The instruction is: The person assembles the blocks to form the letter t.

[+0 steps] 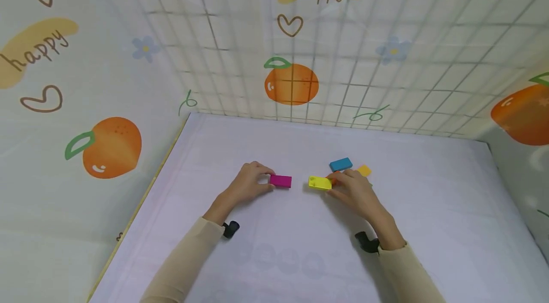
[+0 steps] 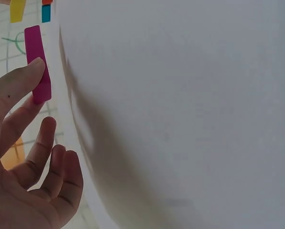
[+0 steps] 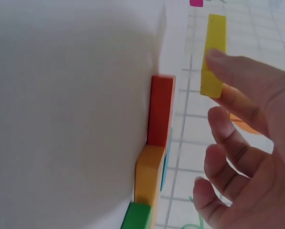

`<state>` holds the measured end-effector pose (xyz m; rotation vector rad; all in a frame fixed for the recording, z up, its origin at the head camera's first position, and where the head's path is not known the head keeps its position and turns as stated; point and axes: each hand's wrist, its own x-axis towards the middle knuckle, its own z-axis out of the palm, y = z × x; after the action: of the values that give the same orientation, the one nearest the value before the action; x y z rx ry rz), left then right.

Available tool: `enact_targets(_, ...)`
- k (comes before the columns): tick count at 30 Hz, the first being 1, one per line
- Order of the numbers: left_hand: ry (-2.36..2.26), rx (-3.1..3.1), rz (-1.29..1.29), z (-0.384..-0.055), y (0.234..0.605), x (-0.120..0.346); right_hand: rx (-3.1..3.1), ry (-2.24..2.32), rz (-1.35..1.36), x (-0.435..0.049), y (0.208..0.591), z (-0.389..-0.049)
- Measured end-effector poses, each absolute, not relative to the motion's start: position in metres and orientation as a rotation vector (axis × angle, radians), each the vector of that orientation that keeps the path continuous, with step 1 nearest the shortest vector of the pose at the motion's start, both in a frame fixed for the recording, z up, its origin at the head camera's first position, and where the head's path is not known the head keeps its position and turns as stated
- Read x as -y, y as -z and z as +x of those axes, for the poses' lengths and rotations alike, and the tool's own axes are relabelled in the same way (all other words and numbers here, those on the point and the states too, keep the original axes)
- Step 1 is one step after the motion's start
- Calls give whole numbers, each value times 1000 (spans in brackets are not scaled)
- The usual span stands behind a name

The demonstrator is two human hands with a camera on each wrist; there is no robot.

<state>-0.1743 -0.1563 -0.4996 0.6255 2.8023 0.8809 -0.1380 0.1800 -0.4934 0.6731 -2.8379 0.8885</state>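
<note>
Between thumb and forefinger, my left hand pinches a magenta block by its left end. The left wrist view shows the thumb across the magenta block, with the other fingers loosely bent. My right hand pinches a yellow block by its right end. In the right wrist view the yellow block looks raised off the white surface. The two held blocks face each other end to end, with a gap between them.
Just behind the right hand lie a blue block and an orange-yellow block. The right wrist view also shows a red-orange block and a green block. A patterned cloth wall rises behind the white table.
</note>
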Motion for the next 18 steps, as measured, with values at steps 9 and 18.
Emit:
enact_targets(9, -818, -2806, 619, -178, 505, 159, 2885, -855, 655, -165, 492, -142)
enact_targets(18, -797, -2813, 584, -179, 505, 159, 2910, -831, 655, -158, 493, -144)
